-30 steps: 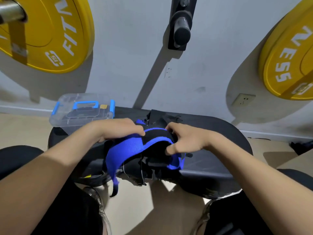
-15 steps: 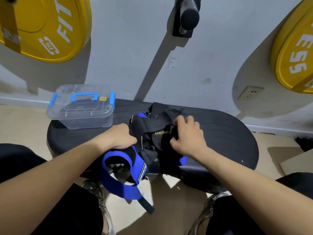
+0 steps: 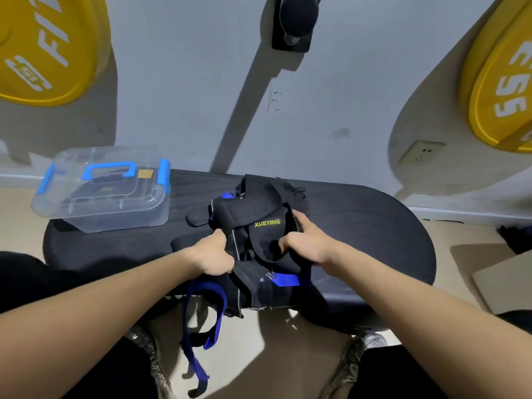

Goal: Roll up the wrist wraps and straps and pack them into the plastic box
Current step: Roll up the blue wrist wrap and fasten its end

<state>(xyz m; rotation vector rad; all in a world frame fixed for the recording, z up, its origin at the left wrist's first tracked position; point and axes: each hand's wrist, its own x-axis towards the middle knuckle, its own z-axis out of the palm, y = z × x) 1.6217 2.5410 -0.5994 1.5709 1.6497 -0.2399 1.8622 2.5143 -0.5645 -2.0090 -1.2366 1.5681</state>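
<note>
Both hands in the pile of wraps on the bench.
Left hand [image 3: 214, 256] and right hand [image 3: 305, 243] each grip the black wraps [image 3: 253, 214]; the lidded plastic box [image 3: 100, 208] sits far left.

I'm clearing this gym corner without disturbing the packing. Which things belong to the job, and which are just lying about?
Job: pile of black and blue fabric wrist wraps and straps, gripped by left hand and right hand; clear plastic box with blue handle, lid on.
Lying about: black padded bench; yellow weight plates; white wall socket.
</note>
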